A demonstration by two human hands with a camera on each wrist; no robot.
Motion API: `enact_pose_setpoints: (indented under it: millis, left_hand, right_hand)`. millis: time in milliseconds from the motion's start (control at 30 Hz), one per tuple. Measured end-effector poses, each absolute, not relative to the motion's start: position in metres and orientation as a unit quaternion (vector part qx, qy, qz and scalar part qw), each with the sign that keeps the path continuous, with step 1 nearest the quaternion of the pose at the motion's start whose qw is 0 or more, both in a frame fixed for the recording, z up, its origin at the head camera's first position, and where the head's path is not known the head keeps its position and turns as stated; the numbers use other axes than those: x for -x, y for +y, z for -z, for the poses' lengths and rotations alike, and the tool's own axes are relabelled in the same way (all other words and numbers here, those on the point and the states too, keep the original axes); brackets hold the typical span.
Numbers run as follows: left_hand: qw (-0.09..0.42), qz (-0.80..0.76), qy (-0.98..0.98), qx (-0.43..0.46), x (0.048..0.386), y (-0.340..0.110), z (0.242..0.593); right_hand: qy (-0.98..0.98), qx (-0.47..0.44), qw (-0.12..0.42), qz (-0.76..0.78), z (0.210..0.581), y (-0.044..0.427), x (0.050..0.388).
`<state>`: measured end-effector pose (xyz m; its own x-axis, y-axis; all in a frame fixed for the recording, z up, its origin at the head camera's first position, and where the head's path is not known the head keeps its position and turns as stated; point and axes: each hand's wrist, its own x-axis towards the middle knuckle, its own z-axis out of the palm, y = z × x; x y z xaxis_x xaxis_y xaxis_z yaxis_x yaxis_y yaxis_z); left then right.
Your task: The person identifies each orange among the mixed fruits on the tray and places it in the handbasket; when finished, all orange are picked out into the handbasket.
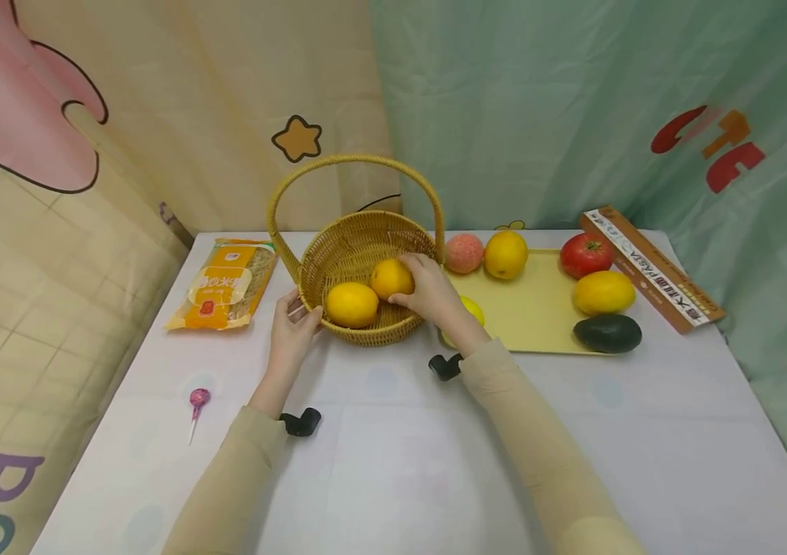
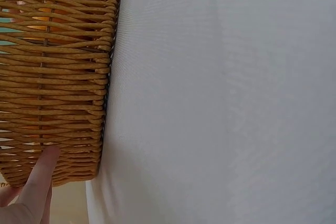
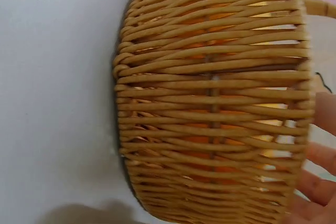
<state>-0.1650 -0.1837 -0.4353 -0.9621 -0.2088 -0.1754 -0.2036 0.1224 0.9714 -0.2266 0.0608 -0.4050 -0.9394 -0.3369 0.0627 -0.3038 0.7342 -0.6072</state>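
Observation:
A woven wicker basket (image 1: 372, 335) with a tall arched handle stands at the back of the table. My right hand (image 1: 435, 293) reaches over its right rim and grips an orange (image 1: 388, 279) inside it. Beside that orange lies a yellow oval fruit (image 1: 351, 305), also in the basket. At the basket's left side my left hand (image 1: 292, 327) holds the wall near the rim. In the left wrist view a finger (image 2: 44, 169) lies against the outer weave. The right wrist view shows the basket wall (image 3: 215, 98) up close, with orange colour through its gaps.
Right of the basket, a yellow tray (image 1: 539, 308) bears a pink round fruit (image 1: 464, 253), an orange (image 1: 506, 255), a red fruit (image 1: 586, 257), a yellow oval fruit (image 1: 604, 293) and an avocado (image 1: 608, 334). A pasta box (image 1: 653, 266), a noodle bag (image 1: 227, 285) and a lollipop (image 1: 199, 398) lie around.

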Motion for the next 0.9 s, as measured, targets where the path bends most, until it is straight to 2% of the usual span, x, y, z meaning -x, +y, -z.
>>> enact_pose_setpoints:
  millis: [400, 633, 900]
  left_hand:
    - [0.007, 0.657, -0.741, -0.136, 0.164, -0.182, 0.437]
    - [0.01, 0.643, -0.753, -0.14, 0.168, -0.188, 0.438]
    - [0.004, 0.645, -0.753, -0.133, 0.165, -0.185, 0.439]
  right_hand:
    - [0.887, 0.13, 0.02, 0.443, 0.376, 0.116, 0.202]
    - [0.863, 0.002, -0.043, 0.503, 0.377, 0.179, 0.223]
    - [0.849, -0.134, 0.005, 0.511, 0.395, 0.209, 0.245]
